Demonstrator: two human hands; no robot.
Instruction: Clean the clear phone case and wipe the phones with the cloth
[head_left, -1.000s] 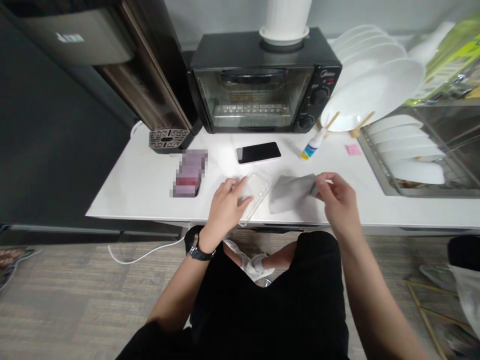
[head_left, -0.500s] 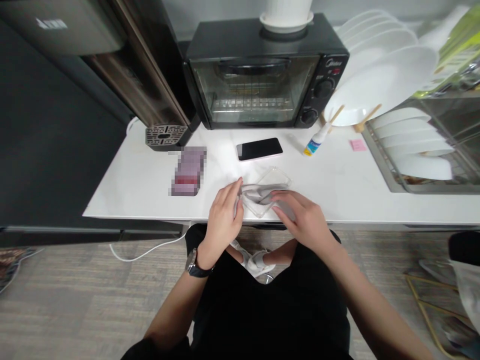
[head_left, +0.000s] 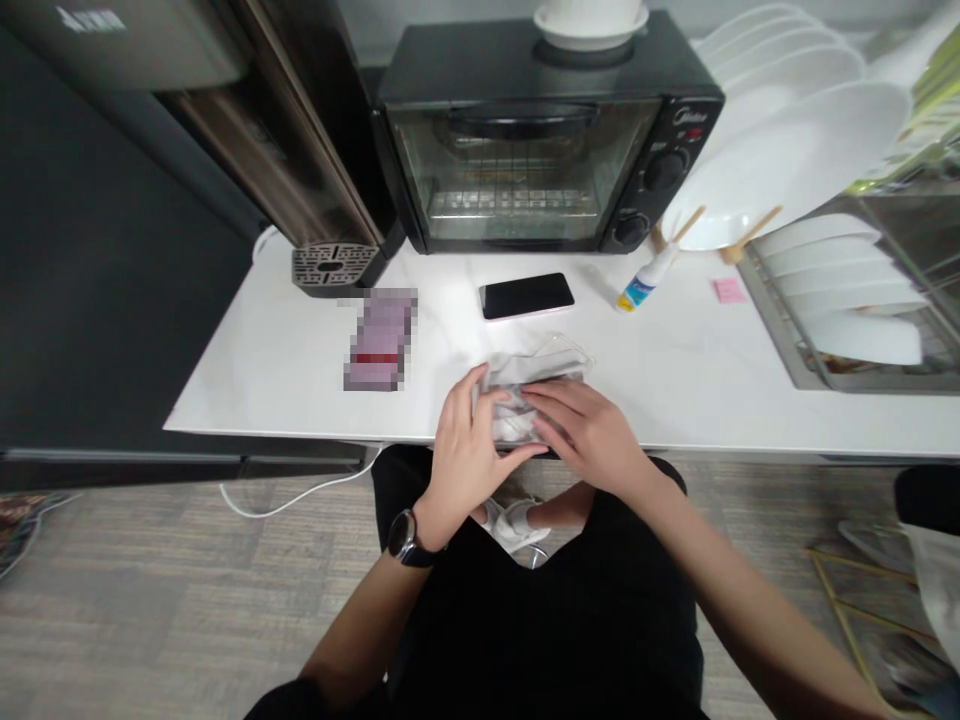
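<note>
A thin grey cloth (head_left: 534,368) lies spread over a clear phone case (head_left: 587,355) by the counter's front edge. Most of the case is hidden beneath it; only its far corner shows plainly. My left hand (head_left: 466,440) grips the case from the left, its fingers curled over the side and its thumb along the near edge. Against the middle of the case, my right hand (head_left: 592,432) presses the cloth with its fingers together. Just beyond them a phone (head_left: 527,297) lies flat with its dark screen up.
A white spray bottle (head_left: 646,282) with a blue and yellow label stands right of the phone. Blurred out, a purple item (head_left: 381,335) lies to the left. A toaster oven (head_left: 517,180) fills the back, beside a dish rack with white plates (head_left: 795,150). A pink note (head_left: 729,291) lies nearby.
The cloth, bunched before, is now spread wider over the case. My left thumb has moved right along the near edge, and my right fingers have come farther onto the cloth.
</note>
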